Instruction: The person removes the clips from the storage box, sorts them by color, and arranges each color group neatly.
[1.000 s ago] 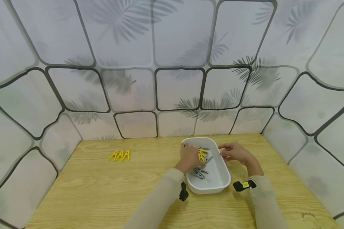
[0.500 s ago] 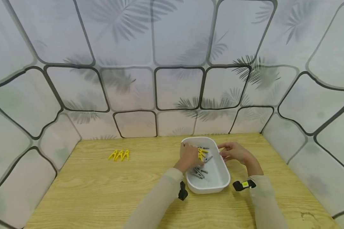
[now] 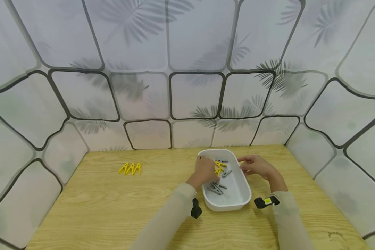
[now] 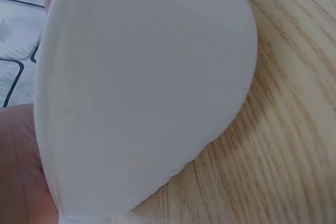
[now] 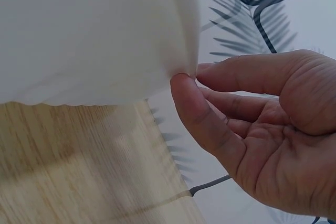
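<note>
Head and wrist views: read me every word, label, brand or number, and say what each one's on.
No readable text anywhere.
Yellow patch on the black device by the right hand: possible marking, too small to read.
Dark squiggle on the table: no legible word.
White tub and yellow clips: no lettering visible.

We see a plain white tray (image 3: 235,192), its wall a soft grey in the left wrist view. Inside it we find bright yellow clips (image 3: 219,168) and dull grey clips (image 3: 217,189); the row of clips (image 3: 132,166) outside is all yellow. The table (image 3: 118,208) is honey-tan with streaky brown wood grain. We see a pale grey-white backdrop (image 3: 193,99) patterned with rounded dark-grey outlines and grey fern-like leaves (image 3: 270,78). Both sleeves (image 3: 170,211) are plain cream, the wrist cameras (image 3: 196,209) black, the right one bearing a yellow patch (image 3: 267,201)
</note>
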Action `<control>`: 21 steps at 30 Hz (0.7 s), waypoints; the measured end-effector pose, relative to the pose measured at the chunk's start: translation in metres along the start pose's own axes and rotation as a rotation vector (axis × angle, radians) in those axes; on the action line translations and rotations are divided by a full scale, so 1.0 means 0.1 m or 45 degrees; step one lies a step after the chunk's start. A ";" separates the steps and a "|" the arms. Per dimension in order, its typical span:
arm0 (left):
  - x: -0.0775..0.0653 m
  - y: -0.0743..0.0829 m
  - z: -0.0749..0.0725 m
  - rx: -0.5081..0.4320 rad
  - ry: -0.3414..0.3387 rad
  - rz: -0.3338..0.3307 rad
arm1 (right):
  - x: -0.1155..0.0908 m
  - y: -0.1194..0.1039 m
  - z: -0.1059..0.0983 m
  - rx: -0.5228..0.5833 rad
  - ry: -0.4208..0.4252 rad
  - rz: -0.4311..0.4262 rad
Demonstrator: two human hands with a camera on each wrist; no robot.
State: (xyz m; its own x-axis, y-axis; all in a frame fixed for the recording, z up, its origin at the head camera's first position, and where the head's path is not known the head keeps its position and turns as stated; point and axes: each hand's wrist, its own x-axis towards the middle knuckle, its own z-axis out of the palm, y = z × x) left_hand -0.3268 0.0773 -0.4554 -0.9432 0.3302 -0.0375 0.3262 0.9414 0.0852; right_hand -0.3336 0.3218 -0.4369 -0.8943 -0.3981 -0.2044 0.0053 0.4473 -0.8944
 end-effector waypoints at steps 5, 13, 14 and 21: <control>-0.01 -0.05 -0.02 -0.091 -0.001 0.043 | 0.00 0.00 -0.01 0.001 0.003 0.007; -0.02 -0.14 -0.07 -0.202 -0.016 0.129 | -0.01 -0.02 -0.01 -0.013 0.006 0.017; -0.02 -0.15 -0.07 -0.213 -0.018 0.138 | -0.01 -0.02 -0.01 -0.014 0.004 0.016; -0.05 -0.19 -0.07 -0.311 -0.015 0.174 | -0.01 -0.01 -0.01 -0.001 0.005 0.020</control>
State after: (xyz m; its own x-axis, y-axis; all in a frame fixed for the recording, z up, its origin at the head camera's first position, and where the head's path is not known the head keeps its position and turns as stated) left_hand -0.3292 0.0575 -0.4494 -0.8900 0.4554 -0.0208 0.4243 0.8441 0.3279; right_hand -0.3335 0.3223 -0.4358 -0.8957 -0.3880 -0.2171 0.0193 0.4540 -0.8908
